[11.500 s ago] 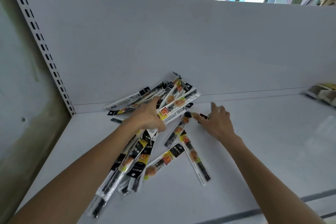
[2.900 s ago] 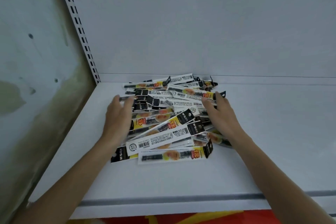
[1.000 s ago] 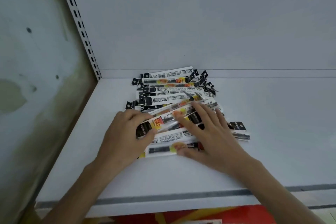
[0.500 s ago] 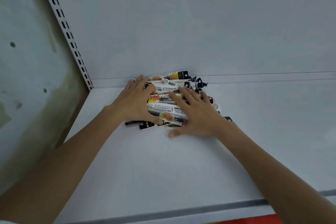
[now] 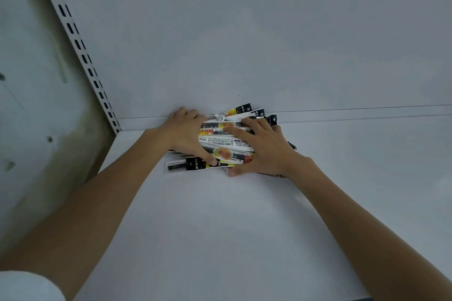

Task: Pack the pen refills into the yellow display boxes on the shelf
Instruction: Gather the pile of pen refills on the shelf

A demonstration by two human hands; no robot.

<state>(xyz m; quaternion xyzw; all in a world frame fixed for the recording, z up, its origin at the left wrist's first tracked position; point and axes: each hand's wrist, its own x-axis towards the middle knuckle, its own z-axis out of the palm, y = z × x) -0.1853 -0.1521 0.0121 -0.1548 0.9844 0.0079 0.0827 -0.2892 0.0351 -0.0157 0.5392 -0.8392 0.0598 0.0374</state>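
A pile of pen refills (image 5: 226, 145) in clear packets with black, yellow and white print lies at the back of the white shelf (image 5: 220, 227), against the back panel. My left hand (image 5: 184, 137) cups the pile's left end, with its fingers curled over the back edge and its thumb along the front. On top of the right half lies my right hand (image 5: 265, 151), fingers straight and spread, thumb at the front edge. One packet (image 5: 186, 166) sticks out to the front left. No yellow display box is in view.
A slotted white upright (image 5: 80, 51) runs down the left to the shelf's back corner. Left of it is a stained wall (image 5: 31, 117). The back panel (image 5: 269, 44) rises right behind the pile. Bare shelf stretches to the front and right.
Since a second ago both hands have pushed the pile away from the front of the shelf to the back panel and squeezed it tighter. The camera has moved closer.
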